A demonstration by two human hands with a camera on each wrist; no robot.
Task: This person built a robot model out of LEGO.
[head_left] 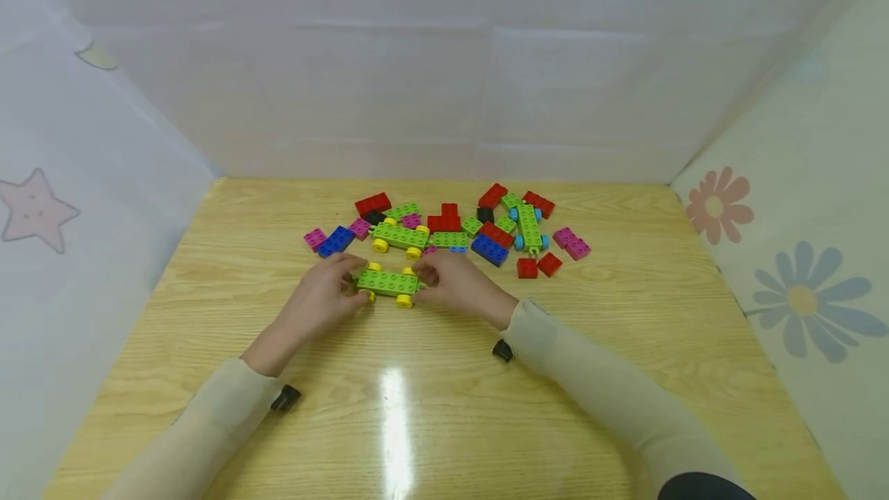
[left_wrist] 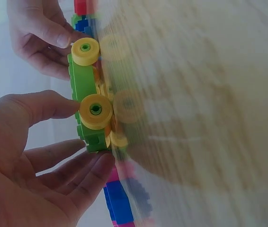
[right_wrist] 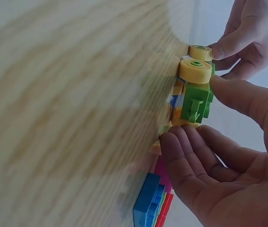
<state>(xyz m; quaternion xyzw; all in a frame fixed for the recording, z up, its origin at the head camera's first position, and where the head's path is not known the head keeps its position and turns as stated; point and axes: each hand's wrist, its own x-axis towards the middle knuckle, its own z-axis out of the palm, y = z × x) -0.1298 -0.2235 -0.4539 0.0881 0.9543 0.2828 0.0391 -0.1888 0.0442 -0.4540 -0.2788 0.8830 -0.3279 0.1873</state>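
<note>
Head: green car (head_left: 387, 284) stands on table (head_left: 458, 415), just this side of second car (head_left: 400, 236). Left hand (head_left: 321, 290) grips green car's one end, right hand (head_left: 458, 282) the other. Bricks (head_left: 449, 239) about second car; blue-wheeled car (head_left: 528, 228) to its right.

Left wrist: thumb (left_wrist: 53, 105) against yellow wheel (left_wrist: 95, 118).

Right wrist: thumb beside wheel, fingertips (right_wrist: 169, 139) opposite.

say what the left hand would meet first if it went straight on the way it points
The left hand would likely meet the nearer yellow-wheeled green car base first: its left end lies between thumb and fingers, though contact is hard to judge.
</note>
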